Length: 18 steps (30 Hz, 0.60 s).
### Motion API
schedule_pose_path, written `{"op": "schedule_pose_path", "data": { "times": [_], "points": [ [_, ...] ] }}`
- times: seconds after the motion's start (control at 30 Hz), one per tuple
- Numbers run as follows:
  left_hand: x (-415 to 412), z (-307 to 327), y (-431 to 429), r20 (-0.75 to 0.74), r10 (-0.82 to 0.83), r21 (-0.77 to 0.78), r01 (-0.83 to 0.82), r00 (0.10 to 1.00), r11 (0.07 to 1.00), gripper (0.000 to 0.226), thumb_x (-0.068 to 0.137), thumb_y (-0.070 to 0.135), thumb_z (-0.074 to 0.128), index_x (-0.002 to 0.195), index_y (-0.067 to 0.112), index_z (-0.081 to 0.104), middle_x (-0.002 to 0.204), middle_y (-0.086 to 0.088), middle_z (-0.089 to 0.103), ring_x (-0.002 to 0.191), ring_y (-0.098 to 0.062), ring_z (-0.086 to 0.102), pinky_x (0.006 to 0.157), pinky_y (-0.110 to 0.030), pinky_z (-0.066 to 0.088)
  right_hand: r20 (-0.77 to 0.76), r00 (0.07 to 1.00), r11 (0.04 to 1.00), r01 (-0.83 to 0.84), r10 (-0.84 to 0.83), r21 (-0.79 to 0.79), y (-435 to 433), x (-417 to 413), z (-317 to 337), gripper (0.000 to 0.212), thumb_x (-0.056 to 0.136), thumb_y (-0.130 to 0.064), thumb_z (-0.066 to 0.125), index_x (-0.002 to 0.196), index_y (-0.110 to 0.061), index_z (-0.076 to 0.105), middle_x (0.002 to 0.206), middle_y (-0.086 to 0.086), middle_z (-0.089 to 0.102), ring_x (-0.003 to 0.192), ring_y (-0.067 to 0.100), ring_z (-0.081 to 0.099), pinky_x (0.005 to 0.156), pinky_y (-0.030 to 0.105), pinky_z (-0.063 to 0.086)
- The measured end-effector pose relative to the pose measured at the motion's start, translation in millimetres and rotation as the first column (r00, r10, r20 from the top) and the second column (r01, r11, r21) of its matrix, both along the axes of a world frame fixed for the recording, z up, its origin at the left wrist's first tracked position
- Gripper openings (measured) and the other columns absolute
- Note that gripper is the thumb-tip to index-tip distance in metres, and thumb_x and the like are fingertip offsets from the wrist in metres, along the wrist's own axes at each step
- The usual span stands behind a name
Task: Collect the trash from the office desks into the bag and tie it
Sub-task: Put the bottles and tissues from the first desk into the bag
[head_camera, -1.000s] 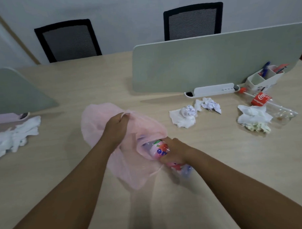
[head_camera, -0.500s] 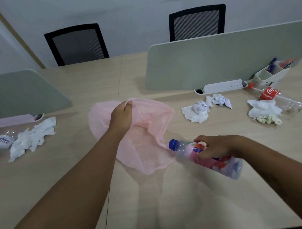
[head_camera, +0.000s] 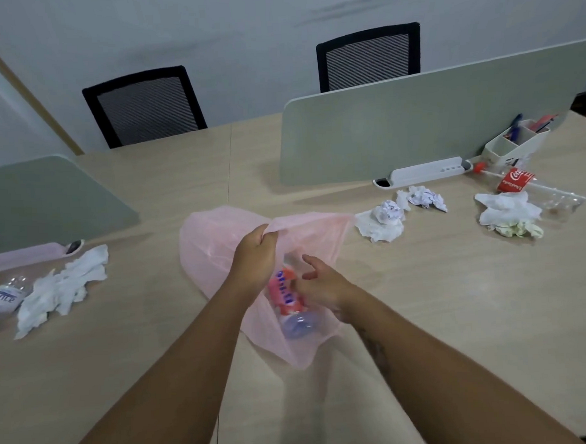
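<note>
The bottle [head_camera: 287, 298] could slide back out of the bag [head_camera: 212, 244], because the bag is thin and floppy and its mouth may drop shut if the rim sags. Our left grip [head_camera: 256, 256] is curled tight, pinching the rim and holding it up off the surface [head_camera: 453, 299]. Our right grip [head_camera: 323, 284] is loose and open, fingers spread, holding nothing, just beside the bottle, which lies in the bag's mouth.

A person's bare left hand [head_camera: 254, 261] and bare right hand [head_camera: 323, 285], left forearm [head_camera: 177, 368] and right forearm [head_camera: 433, 373] uncovered, a small dark marking [head_camera: 378, 350] on the right one.
</note>
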<state>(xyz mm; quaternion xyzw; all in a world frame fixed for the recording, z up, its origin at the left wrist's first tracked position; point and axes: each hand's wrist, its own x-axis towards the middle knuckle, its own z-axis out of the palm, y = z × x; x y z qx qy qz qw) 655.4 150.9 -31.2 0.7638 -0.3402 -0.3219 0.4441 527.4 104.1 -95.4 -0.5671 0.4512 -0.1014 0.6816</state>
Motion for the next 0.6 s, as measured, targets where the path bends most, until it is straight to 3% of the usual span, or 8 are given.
{"op": "schedule_pose_path", "data": {
  "times": [0.1, 0.17, 0.23, 0.33, 0.4, 0.47, 0.53, 0.6],
  "points": [
    [5, -2, 0, -0.011, 0.035, -0.014, -0.035, 0.999, 0.999, 0.031, 0.099, 0.04, 0.044, 0.116, 0.028, 0.067, 0.103, 0.004, 0.07, 0.096, -0.019, 0.065, 0.084, -0.033, 0.053, -0.11, 0.994, 0.994, 0.004, -0.016, -0.113, -1, -3, -21, 0.08, 0.088, -0.025, 0.064, 0.154, -0.028, 0.02, 0.153, 0.003, 0.033, 0.134, 0.024, 0.04, 0.105, 0.034, 0.039],
    [8, 0, 1, 0.009, 0.056, -0.038, -0.055, 0.998, 0.998, 0.024, 0.101, 0.036, 0.044, 0.1, 0.032, 0.068, 0.089, 0.012, 0.067, 0.083, -0.01, 0.062, 0.067, -0.023, 0.046, -0.224, 0.974, 0.973, -0.013, -0.04, -0.232, -12, -14, -30, 0.079, 0.089, -0.024, 0.061, 0.155, -0.025, 0.017, 0.159, 0.003, 0.024, 0.143, 0.025, 0.028, 0.114, 0.04, 0.031],
    [10, 2, 0, 0.033, 0.081, -0.068, -0.079, 0.996, 0.995, 0.024, 0.102, 0.033, 0.044, 0.09, 0.033, 0.066, 0.088, 0.017, 0.066, 0.083, -0.002, 0.059, 0.067, -0.019, 0.043, -0.311, 0.946, 0.95, -0.007, -0.095, -0.312, -29, -29, -34, 0.083, 0.088, -0.026, 0.059, 0.155, -0.027, 0.01, 0.161, 0.006, 0.015, 0.148, 0.025, 0.017, 0.117, 0.043, 0.025],
    [11, 4, -7, 0.061, 0.115, -0.074, -0.111, 0.991, 0.991, 0.023, 0.101, 0.032, 0.045, 0.095, 0.027, 0.067, 0.089, 0.015, 0.066, 0.085, -0.007, 0.06, 0.071, -0.025, 0.045, -0.391, 0.913, 0.899, -0.072, -0.114, -0.431, -61, -54, -34, 0.078, 0.088, -0.027, 0.06, 0.154, -0.024, 0.019, 0.16, 0.009, 0.021, 0.146, 0.026, 0.021, 0.116, 0.041, 0.025],
    [13, 2, -17, 0.068, 0.144, -0.079, -0.138, 0.987, 0.987, 0.023, 0.1, 0.032, 0.047, 0.091, 0.026, 0.067, 0.088, 0.013, 0.066, 0.086, -0.015, 0.06, 0.077, -0.031, 0.045, -0.338, 0.921, 0.9, 0.028, -0.192, -0.434, -86, -69, -32, 0.061, 0.086, -0.027, 0.063, 0.143, -0.019, 0.042, 0.148, 0.01, 0.041, 0.134, 0.027, 0.041, 0.109, 0.038, 0.036],
    [11, 1, -28, 0.079, 0.17, -0.056, -0.166, 0.982, 0.985, 0.023, 0.099, 0.035, 0.047, 0.094, 0.025, 0.067, 0.089, 0.011, 0.064, 0.09, -0.022, 0.06, 0.082, -0.035, 0.046, -0.337, 0.9, 0.874, 0.089, -0.276, -0.478, -113, -82, -35, 0.055, 0.082, -0.036, 0.063, 0.134, -0.022, 0.051, 0.136, 0.009, 0.05, 0.123, 0.029, 0.048, 0.099, 0.037, 0.042],
    [10, 0, -36, 0.118, 0.186, -0.026, -0.184, 0.976, 0.983, 0.025, 0.099, 0.038, 0.047, 0.102, 0.024, 0.067, 0.089, 0.008, 0.063, 0.09, -0.024, 0.06, 0.076, -0.034, 0.046, -0.46, 0.848, 0.824, -0.05, -0.263, -0.564, -136, -92, -37, 0.074, 0.072, -0.051, 0.059, 0.139, -0.029, 0.04, 0.139, 0.006, 0.045, 0.122, 0.032, 0.044, 0.089, 0.038, 0.04],
    [7, -3, -48, 0.143, 0.191, -0.016, -0.191, 0.971, 0.982, 0.025, 0.102, 0.037, 0.043, 0.107, 0.027, 0.065, 0.092, 0.003, 0.062, 0.081, -0.014, 0.057, 0.063, -0.026, 0.04, -0.576, 0.777, 0.745, -0.222, -0.255, -0.629, -167, -101, -44, 0.093, 0.069, -0.06, 0.065, 0.149, -0.036, 0.024, 0.152, 0.004, 0.027, 0.131, 0.036, 0.034, 0.096, 0.043, 0.038]
  ]
}}
